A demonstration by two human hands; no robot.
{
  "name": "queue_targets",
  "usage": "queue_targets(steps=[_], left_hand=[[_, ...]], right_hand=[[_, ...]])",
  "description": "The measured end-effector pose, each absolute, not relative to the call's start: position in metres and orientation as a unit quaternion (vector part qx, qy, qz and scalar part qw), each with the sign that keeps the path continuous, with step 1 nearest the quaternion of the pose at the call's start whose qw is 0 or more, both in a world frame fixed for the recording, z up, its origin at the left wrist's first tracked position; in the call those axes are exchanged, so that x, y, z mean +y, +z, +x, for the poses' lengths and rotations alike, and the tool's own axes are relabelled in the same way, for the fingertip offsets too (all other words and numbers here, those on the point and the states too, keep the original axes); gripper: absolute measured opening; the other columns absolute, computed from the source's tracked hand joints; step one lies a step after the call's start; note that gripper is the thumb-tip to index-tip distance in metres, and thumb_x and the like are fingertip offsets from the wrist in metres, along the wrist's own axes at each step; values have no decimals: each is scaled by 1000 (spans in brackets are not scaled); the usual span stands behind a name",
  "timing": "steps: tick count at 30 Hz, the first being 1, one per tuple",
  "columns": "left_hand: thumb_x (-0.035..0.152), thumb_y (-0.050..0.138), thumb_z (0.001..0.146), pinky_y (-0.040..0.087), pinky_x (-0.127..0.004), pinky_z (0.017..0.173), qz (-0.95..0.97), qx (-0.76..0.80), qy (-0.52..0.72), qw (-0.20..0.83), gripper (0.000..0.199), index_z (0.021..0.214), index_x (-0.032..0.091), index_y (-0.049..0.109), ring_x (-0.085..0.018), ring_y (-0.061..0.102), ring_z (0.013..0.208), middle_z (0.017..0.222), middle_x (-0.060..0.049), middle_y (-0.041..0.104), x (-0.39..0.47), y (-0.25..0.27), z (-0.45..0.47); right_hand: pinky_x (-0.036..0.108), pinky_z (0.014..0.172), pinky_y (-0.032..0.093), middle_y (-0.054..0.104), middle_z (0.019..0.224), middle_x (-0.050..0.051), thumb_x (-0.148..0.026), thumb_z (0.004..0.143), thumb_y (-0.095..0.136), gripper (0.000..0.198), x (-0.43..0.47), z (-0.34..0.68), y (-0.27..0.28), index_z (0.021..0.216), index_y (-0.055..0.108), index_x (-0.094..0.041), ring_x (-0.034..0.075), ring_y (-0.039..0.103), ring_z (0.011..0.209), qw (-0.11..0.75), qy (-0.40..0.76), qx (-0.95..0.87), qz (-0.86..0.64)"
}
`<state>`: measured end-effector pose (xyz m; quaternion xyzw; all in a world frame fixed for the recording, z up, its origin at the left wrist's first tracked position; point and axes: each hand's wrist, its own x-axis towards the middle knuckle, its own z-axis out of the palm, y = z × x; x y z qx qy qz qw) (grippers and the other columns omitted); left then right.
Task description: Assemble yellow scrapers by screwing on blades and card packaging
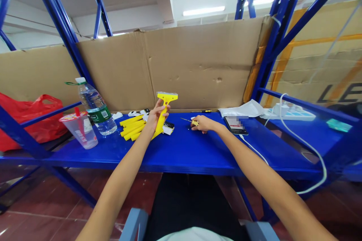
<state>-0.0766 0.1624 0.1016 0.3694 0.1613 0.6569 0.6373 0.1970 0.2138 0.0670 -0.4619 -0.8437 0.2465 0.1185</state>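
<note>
My left hand [156, 116] is closed around the handle of a yellow scraper [166, 99], its wide head pointing up. In my right hand [205, 124] is a screwdriver [195, 122], gripped low over the shelf with its thin shaft pointing left, apart from the scraper. Several yellow handles [132, 127] lie in a pile beside my left wrist. Just right of the left hand rests a small black and white packet [169, 128]. A second screwdriver [207, 111] with a black and yellow handle lies at the back edge of the blue shelf [181, 154].
On the left stand a water bottle [98, 109], a plastic cup [82, 130] and a red bag [31, 116]. To the right are a phone [236, 125] with a white cable, a white pouch [243, 109] and a power strip [299, 113]. Cardboard [198, 64] walls the back.
</note>
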Motion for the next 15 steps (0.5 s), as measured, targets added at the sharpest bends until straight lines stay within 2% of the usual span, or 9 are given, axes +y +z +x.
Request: queue_targets(steps=[5, 8, 15], left_hand=[[-2, 79, 71, 43, -11, 54, 364, 181, 653, 639, 78, 140, 32, 69, -11, 74, 90, 119, -5, 72, 167, 99, -77], [-3, 80, 72, 45, -12, 54, 362, 190, 651, 639, 76, 140, 31, 68, -13, 75, 92, 118, -6, 72, 170, 96, -77], [-3, 80, 73, 47, -14, 55, 365, 220, 649, 630, 78, 142, 31, 66, -14, 76, 93, 120, -6, 72, 171, 95, -74]], right_hand=[[18, 43, 48, 78, 85, 5, -11, 98, 70, 10, 219, 201, 66, 105, 77, -13, 10, 63, 45, 104, 233, -847, -467], [18, 44, 48, 76, 81, 4, -13, 99, 69, 8, 220, 201, 66, 102, 76, -14, 10, 63, 45, 100, 228, -848, -467], [18, 47, 50, 78, 91, 5, -20, 99, 74, 12, 219, 203, 68, 110, 76, -15, 8, 63, 47, 94, 235, -852, -458]])
